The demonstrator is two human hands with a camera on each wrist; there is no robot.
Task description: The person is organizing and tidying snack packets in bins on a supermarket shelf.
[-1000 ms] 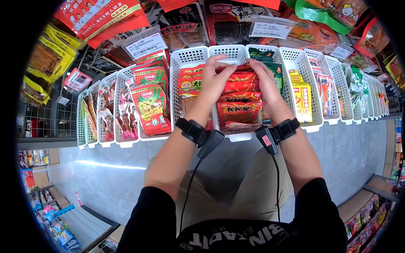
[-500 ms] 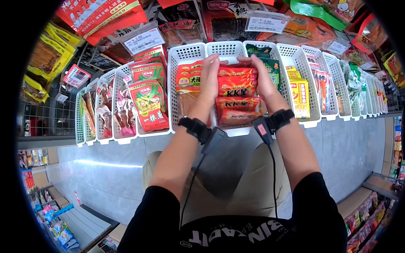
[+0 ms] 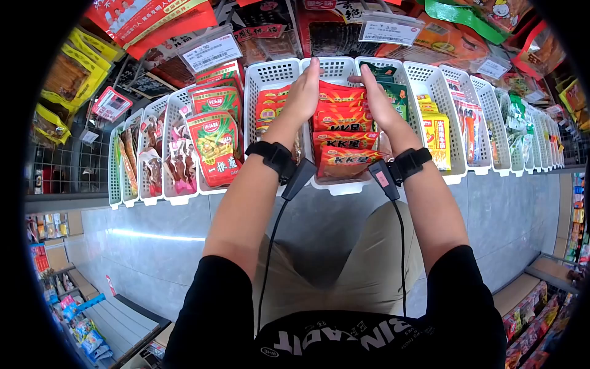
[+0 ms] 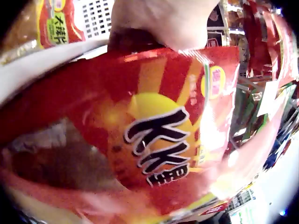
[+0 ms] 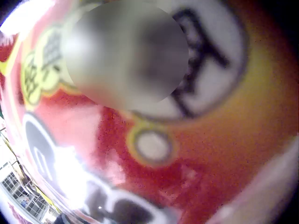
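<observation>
Red packets (image 3: 344, 129), glossy, in white perforated basket (image 3: 346, 189)

red KK packets (image 3: 345, 140) | glossy, printed | overlapping row, tilted | inside white basket (image 3: 348, 188)

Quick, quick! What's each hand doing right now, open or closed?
Left hand: open, fingers straight, at the left side of the red packets.
Right hand: open, fingers straight, at their right side.
</observation>
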